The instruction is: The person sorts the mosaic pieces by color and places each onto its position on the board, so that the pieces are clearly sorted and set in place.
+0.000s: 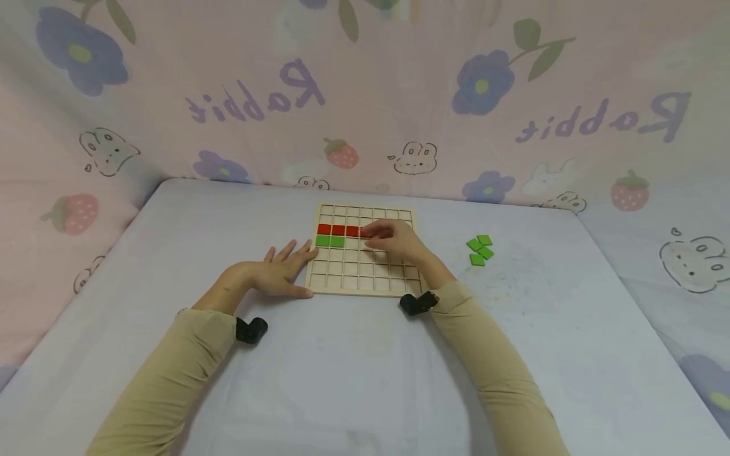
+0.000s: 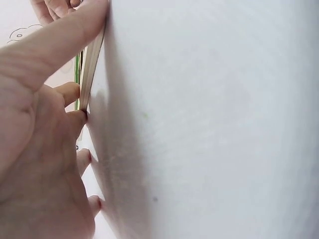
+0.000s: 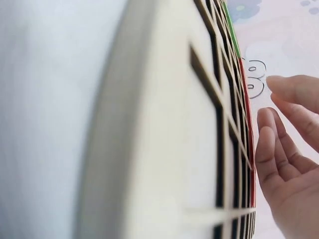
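A pale wooden grid board (image 1: pixel 365 294) lies flat on the table. Several red tiles (image 1: pixel 338 230) form a row in it, the rightmost partly covered by fingers. Two green tiles (image 1: pixel 329 241) sit in the row below, at the left. My left hand (image 1: pixel 270 275) spreads its fingers along the board's left edge; in the left wrist view its thumb (image 2: pixel 60 40) touches the board's side. Above the grid hovers my right hand (image 1: pixel 396 242), by the end of the red row. In the right wrist view its thumb and fingers (image 3: pixel 266 144) stand apart, with nothing seen between them.
Several loose green tiles (image 1: pixel 479 251) lie to the right of the board on the white-covered table (image 1: pixel 342 380). A patterned pink cloth (image 1: pixel 365 95) hangs behind the table. Each wrist carries a black camera mount (image 1: pixel 251 330).
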The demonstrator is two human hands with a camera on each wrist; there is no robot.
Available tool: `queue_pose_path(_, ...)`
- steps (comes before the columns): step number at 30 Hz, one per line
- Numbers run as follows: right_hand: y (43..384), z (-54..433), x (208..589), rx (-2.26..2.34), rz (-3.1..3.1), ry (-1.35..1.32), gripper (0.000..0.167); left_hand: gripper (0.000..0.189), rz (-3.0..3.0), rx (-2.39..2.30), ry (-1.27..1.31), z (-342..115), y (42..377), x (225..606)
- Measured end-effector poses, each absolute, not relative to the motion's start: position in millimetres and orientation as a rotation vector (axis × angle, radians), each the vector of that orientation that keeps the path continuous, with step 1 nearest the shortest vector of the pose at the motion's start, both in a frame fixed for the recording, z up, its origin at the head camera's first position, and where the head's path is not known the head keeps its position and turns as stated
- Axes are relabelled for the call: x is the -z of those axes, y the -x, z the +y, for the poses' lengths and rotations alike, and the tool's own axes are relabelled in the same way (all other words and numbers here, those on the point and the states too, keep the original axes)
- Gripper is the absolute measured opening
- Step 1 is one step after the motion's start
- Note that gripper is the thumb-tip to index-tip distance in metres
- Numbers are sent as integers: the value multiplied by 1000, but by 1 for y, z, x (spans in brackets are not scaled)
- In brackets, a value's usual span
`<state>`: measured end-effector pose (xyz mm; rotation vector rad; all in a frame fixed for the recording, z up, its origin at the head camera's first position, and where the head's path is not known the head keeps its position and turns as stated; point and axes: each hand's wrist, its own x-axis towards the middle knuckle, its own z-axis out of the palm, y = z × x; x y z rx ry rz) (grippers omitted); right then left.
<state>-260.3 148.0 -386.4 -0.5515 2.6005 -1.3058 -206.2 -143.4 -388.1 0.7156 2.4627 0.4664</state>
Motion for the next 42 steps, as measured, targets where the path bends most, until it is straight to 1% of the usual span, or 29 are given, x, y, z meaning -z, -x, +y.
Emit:
queue_pose_path(9,258,160,383,1325,2607,541,34,95,2463,-464,-706,-143,207,389)
queue_pose_path(23,253,179,379,1357,2611,524,34,94,2437,-488,-717,-142,202,378)
queue_pose_path(36,254,201,383,1370,2648,452,37,94,2451,-484,-708,-142,203,382)
queue_pose_path(42,252,209,380,1372,2665,381,36,95,2440,-493,-714,-141,202,378)
